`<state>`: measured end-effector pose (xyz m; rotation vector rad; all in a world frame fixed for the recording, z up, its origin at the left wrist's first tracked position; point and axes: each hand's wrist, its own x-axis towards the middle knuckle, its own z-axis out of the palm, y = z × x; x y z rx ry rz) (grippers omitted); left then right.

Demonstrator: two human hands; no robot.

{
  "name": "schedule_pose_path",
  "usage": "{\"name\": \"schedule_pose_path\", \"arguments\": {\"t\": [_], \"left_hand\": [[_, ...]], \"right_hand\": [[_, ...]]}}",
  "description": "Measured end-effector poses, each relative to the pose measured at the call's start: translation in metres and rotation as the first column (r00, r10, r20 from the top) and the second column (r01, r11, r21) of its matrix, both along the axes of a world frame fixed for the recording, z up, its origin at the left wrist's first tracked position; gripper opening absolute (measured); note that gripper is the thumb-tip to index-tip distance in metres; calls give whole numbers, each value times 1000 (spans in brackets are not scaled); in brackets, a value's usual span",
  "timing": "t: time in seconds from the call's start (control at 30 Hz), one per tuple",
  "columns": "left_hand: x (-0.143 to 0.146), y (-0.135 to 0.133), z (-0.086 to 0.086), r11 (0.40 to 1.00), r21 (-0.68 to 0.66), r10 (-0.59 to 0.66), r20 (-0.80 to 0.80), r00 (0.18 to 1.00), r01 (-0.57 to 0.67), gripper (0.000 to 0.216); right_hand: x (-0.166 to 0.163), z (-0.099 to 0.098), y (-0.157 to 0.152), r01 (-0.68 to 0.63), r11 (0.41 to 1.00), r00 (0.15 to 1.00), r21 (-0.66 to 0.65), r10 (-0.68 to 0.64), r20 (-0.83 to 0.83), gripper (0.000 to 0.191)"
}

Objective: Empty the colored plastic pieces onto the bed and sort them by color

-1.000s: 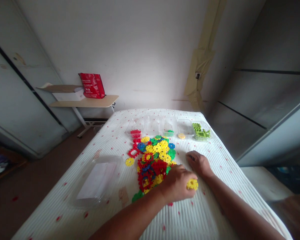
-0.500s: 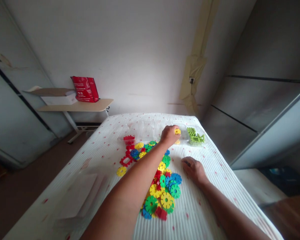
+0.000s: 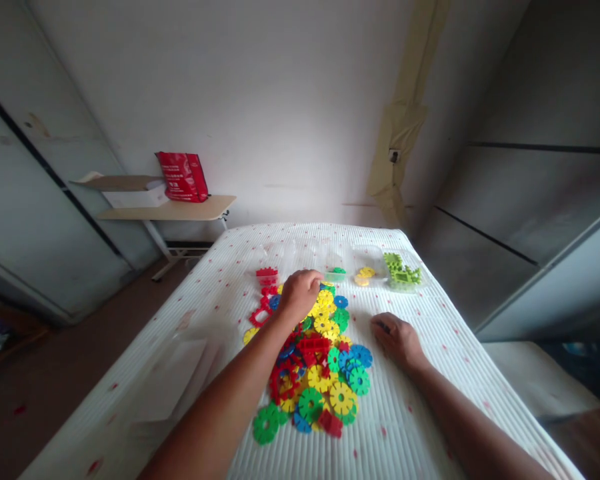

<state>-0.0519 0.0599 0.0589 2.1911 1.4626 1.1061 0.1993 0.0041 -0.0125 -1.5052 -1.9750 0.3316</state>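
A heap of flat plastic gear pieces [image 3: 320, 373] in red, yellow, green and blue lies on a white mattress [image 3: 420, 427]. My left hand [image 3: 300, 293] rests on the heap's far end, fingers curled down among the pieces; what they hold is hidden. My right hand [image 3: 395, 340] lies on the sheet right of the heap, fingers bent, nothing visible in it. Beyond the heap stand clear trays: one with yellow pieces [image 3: 365, 274], one with light green pieces [image 3: 403, 272], one with a green piece [image 3: 338, 271], and red pieces [image 3: 267, 273] at the left.
A clear plastic lid [image 3: 167, 380] lies on the mattress at the left. Past the bed a small wooden side table [image 3: 173, 209] carries a red bag [image 3: 183, 177] and a white box. Grey cupboard doors [image 3: 540, 200] flank the bed.
My left hand carried a yellow piece from the near side to the yellow tray, and has come back to the heap's far end. The right hand stayed put.
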Motion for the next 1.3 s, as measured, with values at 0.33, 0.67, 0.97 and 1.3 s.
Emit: {"name": "schedule_pose_path", "arguments": {"t": [0.33,0.67,0.97,1.3], "left_hand": [[-68,-65,-67,962,106,247,40,968,-250,22],[-70,-68,-78,929,241,288,2,958,-280,25],[-71,-66,-83,924,192,333,21,943,-330,25],[-72,-66,-85,918,174,362,6,932,-358,24]], "right_hand": [[-3,-2,0,30,999,997,41,-33,74,27],[-4,-2,-1,28,997,993,74,-36,116,26],[-5,0,-2,27,997,995,70,-33,90,28],[-3,-3,-2,31,998,995,56,-36,90,29]]}}
